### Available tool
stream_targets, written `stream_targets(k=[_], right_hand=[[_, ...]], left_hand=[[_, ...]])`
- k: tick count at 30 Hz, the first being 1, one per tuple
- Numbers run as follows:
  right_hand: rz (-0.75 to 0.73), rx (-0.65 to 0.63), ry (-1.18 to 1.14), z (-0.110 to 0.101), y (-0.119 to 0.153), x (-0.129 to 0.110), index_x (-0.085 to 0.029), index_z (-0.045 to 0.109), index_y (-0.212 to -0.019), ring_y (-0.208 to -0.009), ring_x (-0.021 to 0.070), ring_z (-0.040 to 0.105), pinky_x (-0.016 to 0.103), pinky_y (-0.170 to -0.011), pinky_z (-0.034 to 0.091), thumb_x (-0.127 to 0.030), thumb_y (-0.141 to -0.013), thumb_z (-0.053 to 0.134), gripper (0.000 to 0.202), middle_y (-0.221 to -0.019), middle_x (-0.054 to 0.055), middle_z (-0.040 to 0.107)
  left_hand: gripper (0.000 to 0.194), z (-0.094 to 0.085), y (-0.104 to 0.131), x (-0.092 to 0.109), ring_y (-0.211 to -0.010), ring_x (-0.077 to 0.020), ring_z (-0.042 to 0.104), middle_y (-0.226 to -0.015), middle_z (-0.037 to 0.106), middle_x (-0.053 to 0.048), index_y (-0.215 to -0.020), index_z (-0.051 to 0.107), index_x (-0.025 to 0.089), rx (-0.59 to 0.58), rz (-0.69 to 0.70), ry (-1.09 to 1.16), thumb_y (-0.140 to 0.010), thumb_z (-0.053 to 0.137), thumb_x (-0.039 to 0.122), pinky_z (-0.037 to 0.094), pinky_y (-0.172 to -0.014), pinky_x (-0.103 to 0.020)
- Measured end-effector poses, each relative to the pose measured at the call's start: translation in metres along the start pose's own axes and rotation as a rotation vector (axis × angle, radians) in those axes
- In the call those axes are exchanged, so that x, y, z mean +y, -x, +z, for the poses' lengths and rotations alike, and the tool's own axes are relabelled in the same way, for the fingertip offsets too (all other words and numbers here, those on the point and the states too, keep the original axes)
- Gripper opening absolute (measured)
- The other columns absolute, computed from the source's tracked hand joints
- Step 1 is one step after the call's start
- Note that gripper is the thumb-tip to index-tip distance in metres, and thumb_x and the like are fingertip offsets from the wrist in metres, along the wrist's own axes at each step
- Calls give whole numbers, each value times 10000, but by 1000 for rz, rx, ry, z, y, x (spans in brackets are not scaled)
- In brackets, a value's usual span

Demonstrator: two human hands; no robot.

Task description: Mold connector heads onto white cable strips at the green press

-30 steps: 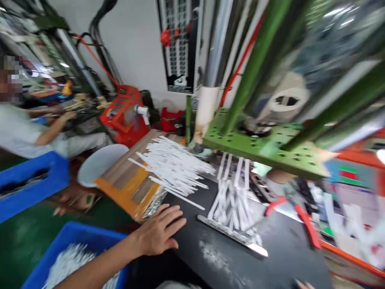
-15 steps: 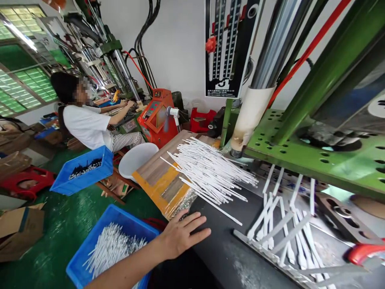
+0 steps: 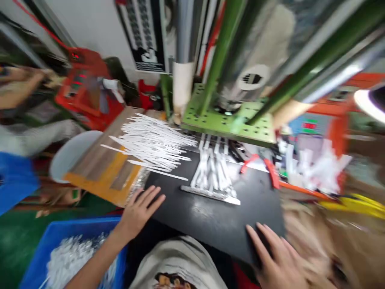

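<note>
My left hand [image 3: 136, 212] rests with fingers spread at the near left edge of the black tabletop [image 3: 192, 216], holding nothing. My right hand [image 3: 278, 259] lies at the tabletop's near right edge, fingers apart and nothing in them. Beyond my left hand is a loose pile of thin white strips [image 3: 153, 144], partly on a wood-patterned board with yellow tape [image 3: 102, 168]. Between and beyond my hands, a group of white strips with thicker ends [image 3: 212, 172] lies against a narrow metal bar [image 3: 210, 194]. Both hands are apart from all the strips.
A green machine plate [image 3: 228, 124] overhangs the table's back. Red-handled pliers [image 3: 273, 174] lie at the back right. A blue bin [image 3: 75, 224] of white pieces stands low left. An orange machine [image 3: 90, 88] and a co-worker's arm [image 3: 24, 88] are at left, blurred.
The view has swung right, bringing my right hand, the pliers and the machine's right side into sight. My left hand stays spread near the table's left edge.
</note>
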State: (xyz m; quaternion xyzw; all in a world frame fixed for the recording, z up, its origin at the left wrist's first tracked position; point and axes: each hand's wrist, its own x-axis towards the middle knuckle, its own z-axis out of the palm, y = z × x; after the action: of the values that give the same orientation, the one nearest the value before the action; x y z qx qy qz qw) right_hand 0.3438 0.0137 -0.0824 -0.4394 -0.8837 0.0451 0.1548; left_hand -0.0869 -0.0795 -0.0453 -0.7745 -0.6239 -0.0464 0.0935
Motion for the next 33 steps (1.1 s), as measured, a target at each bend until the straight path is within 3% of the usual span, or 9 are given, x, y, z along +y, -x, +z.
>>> stream_targets(k=[4,6,10,13,16,19,23,29,33], right_hand=[[-40,-70,-5,-28,-18,-9,-323,320,-1521,-1304,371,469,585,-1065,347,-335,-856,613,727,-1440,126,478],[-52,-71,-107,-33,-37,-15,-278,392,-1475,-1286,348,480,542,-1051,387,-444,-853,663,699,-1420,135,494],[-23,138,-239,-23,-84,-37,-229,446,-1413,-1144,260,554,443,-961,465,-291,-958,559,473,-1245,123,603],[-9,201,-250,-11,-110,-49,-194,557,-1286,-1017,252,566,430,-888,488,-238,-967,531,323,-1089,111,642],[-18,142,-314,-13,-113,-50,-189,652,-1128,-868,211,554,352,-766,501,-189,-971,501,218,-923,84,624],[-154,3,-426,-28,-112,-42,-194,690,-1084,-811,172,558,278,-707,486,-132,-958,488,246,-896,71,617],[-239,-180,-494,-29,-143,-42,-197,724,-945,-729,130,593,220,-675,456,-32,-896,498,284,-850,39,652],[146,112,-520,-6,-213,-48,-159,694,-924,-653,137,611,234,-677,471,-61,-890,438,276,-761,39,674],[472,354,-422,-25,-170,1,-160,709,-966,-739,186,662,284,-718,503,-219,-902,462,261,-891,83,723]], left_hand=[[644,-7,-22,0,-1391,-366,377,-1503,430,-145,-1474,407,221,-38,83,155,-896,599,428,257,-1147,-550],[684,-11,-44,10,-1335,-359,442,-1446,481,-163,-1448,432,193,8,114,256,-878,607,527,364,-1088,-508],[368,-4,-92,37,-1057,-258,611,-1187,612,-146,-1313,519,136,135,39,281,-982,493,294,513,-897,-391],[238,3,-110,48,-878,-217,627,-962,597,-91,-1182,567,124,128,30,310,-981,451,176,543,-767,-343],[167,0,-106,48,-797,-174,609,-898,523,-47,-1062,573,152,10,28,441,-976,431,137,542,-695,-284],[185,-8,-99,41,-821,-132,596,-938,490,-30,-1033,551,169,-126,34,597,-970,398,85,543,-745,-238],[241,-12,-100,36,-842,-141,552,-896,471,-15,-944,544,179,-220,88,643,-947,362,20,525,-753,-253],[247,-11,-102,39,-828,-176,546,-881,488,-28,-908,542,180,-179,101,549,-940,356,21,515,-713,-303],[218,-4,-97,40,-844,-168,574,-883,498,-24,-983,549,178,-64,124,571,-950,385,37,532,-737,-286]])
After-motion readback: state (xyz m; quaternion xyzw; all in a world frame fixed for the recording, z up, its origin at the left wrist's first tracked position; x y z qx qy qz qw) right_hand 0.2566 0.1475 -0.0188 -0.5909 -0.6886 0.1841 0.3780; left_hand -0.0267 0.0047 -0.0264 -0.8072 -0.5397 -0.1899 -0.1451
